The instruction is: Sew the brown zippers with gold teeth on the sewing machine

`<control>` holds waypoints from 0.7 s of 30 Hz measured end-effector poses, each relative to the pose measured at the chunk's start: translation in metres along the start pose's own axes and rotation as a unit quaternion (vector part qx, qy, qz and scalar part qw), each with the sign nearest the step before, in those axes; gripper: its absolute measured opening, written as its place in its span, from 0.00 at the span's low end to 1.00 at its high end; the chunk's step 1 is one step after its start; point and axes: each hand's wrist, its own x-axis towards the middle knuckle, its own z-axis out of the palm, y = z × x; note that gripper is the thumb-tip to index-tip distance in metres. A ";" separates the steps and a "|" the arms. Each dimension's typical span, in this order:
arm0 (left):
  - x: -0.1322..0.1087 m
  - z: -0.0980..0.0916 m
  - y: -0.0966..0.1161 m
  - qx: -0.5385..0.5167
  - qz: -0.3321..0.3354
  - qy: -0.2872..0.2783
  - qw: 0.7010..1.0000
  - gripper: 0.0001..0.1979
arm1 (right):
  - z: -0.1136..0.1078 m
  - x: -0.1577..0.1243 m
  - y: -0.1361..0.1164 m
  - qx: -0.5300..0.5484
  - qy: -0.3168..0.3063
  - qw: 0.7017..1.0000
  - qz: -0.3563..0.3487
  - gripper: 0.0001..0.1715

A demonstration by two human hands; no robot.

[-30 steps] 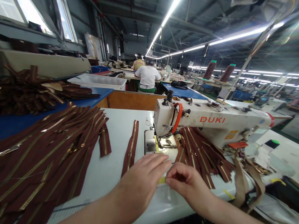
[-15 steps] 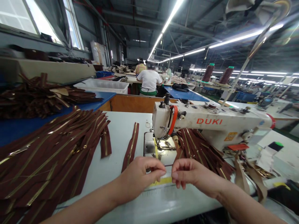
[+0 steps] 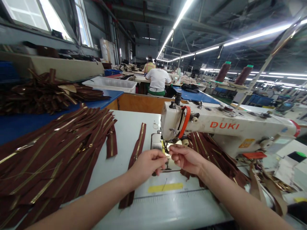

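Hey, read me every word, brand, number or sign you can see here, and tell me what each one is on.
"DUKI", in red letters along the arm of the white sewing machine.
Too small to read: the print on the orange-yellow label lower on the same machine.
Too small to read: any numbers on the ruler scale.

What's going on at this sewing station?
A person has both bare hands at the front of the sewing machine, close to its needle end. The left hand and right hand have fingertips pinched, slightly apart; any thread between them is too fine to make out. One brown zipper strip lies partly under the left forearm. A large zipper pile covers the table's left side, and more zippers lie beneath the machine's arm.
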 end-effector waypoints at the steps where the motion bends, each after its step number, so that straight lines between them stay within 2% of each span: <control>1: 0.008 -0.005 0.000 -0.003 -0.006 0.016 1.000 0.08 | -0.003 0.001 0.000 -0.007 0.011 1.000 -0.007 0.19; 6: 0.048 -0.018 -0.004 0.012 -0.011 0.043 0.999 0.06 | -0.013 0.010 0.008 -0.075 0.090 0.989 -0.088 0.17; 11: 0.058 -0.016 -0.012 0.033 -0.003 0.041 0.999 0.06 | -0.015 0.019 0.016 -0.124 0.148 0.969 -0.153 0.18; 13: 0.057 -0.016 -0.013 0.041 0.001 0.039 0.998 0.06 | -0.015 0.021 0.018 -0.139 0.149 0.965 -0.163 0.19; 17: 0.054 -0.015 -0.013 0.059 0.005 0.033 0.998 0.08 | -0.013 0.021 0.021 -0.176 0.110 0.964 -0.169 0.22; 21: 0.053 -0.013 -0.014 0.072 0.014 0.029 0.997 0.10 | -0.010 0.020 0.021 -0.169 0.098 0.967 -0.164 0.22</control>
